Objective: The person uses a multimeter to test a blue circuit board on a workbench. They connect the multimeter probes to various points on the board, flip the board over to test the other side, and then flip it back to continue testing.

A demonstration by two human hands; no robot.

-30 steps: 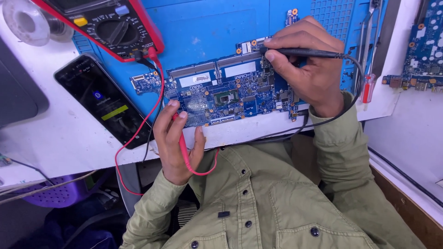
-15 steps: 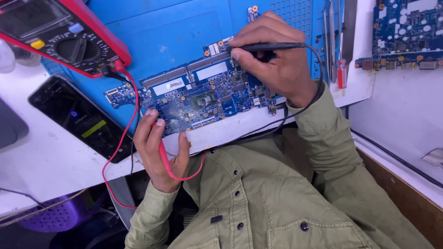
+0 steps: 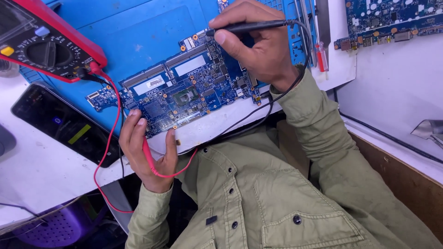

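Note:
A blue laptop circuit board [image 3: 184, 92] lies on a blue work mat [image 3: 138, 37] at the desk's front edge. My left hand [image 3: 147, 154] grips a red test probe [image 3: 148, 157] whose tip meets the board's lower left corner. A red lead [image 3: 108, 138] loops from it up to a red multimeter [image 3: 41, 46] at the top left. My right hand [image 3: 258, 46] pinches a black test probe [image 3: 249, 26], tip touching the board's upper right part. Its black lead [image 3: 258, 115] runs round my wrist and under the board.
A dark phone [image 3: 62, 124] lies flat on the white desk [image 3: 41, 170], left of the board. A second circuit board [image 3: 392, 20] sits at the top right. A red-handled screwdriver [image 3: 321, 50] lies right of the mat. A purple basket [image 3: 50, 228] stands under the desk.
The view has shifted, so everything sits further left and up in the frame. Both hands keep their probes on the board; the left hand has stayed at the board's lower left corner.

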